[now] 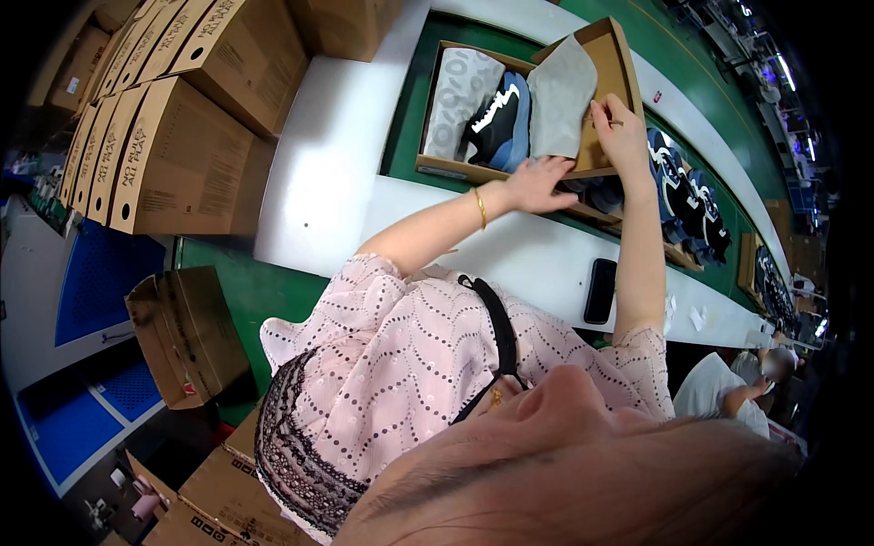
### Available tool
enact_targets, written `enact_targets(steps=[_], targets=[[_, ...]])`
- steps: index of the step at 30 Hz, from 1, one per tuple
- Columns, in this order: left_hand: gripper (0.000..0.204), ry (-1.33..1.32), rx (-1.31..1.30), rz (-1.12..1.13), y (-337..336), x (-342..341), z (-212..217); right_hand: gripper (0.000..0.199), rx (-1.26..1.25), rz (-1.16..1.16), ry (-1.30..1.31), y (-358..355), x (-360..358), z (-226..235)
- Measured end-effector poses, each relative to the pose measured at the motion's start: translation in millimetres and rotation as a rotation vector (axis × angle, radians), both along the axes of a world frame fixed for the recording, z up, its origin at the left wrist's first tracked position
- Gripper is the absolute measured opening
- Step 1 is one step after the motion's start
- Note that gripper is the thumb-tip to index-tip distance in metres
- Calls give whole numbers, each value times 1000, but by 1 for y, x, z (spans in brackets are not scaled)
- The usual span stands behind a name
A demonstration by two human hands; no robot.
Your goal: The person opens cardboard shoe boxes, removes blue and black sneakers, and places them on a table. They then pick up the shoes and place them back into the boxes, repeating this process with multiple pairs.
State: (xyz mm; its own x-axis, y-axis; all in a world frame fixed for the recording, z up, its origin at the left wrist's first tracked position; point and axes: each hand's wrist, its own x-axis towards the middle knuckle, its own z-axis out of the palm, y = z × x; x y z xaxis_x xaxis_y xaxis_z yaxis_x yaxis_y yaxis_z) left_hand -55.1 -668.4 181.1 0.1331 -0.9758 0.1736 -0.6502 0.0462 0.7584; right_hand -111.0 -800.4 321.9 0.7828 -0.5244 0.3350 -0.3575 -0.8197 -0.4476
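Observation:
An open brown shoebox (443,167) lies in front of me, its lid (612,55) raised along the right. Inside sits a black and blue sneaker (499,123) with white laces, between patterned grey tissue paper (462,91) on the left and a plainer grey sheet (562,91) on the right. My left hand (539,186) is open, fingers spread, at the box's near edge by the lower end of the right sheet. Over the lid's inner side, my right hand (619,134) is closed in a pinch; something thin shows at the fingertips, too small to name.
Brown shoeboxes (196,159) are stacked at the left of the white table (314,173). A dark phone (600,291) lies near the table's close edge. More sneakers (678,187) stand in boxes to the right. An open carton (187,337) stands at lower left; another person (724,391) is at lower right.

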Motion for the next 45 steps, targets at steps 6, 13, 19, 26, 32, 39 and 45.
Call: enact_targets(steps=[6, 13, 19, 26, 32, 39, 45], targets=[[74, -76, 226, 92, -11, 26, -29, 22, -295, -67, 481, -16, -8, -11], [57, -142, 319, 26, 4, 40, -30, 22, -254, -63, 545, -35, -22, -19], [68, -77, 259, 283, 9, 54, -47, 10, -349, 85, 27, -23, -16, -13], [79, 370, -245, -230, -33, -21, -73, 11, -34, 267, 302, 60, 34, -81], [93, 228, -219, -153, -20, -24, -97, 23, -154, 471, 663, 44, 76, -184], [53, -151, -271, -66, 11, -25, -89, 20, -388, 460, 911, 32, 68, -206], [57, -202, -26, -25, 5, -33, -94, 14, -410, 217, 593, 47, 79, -154]])
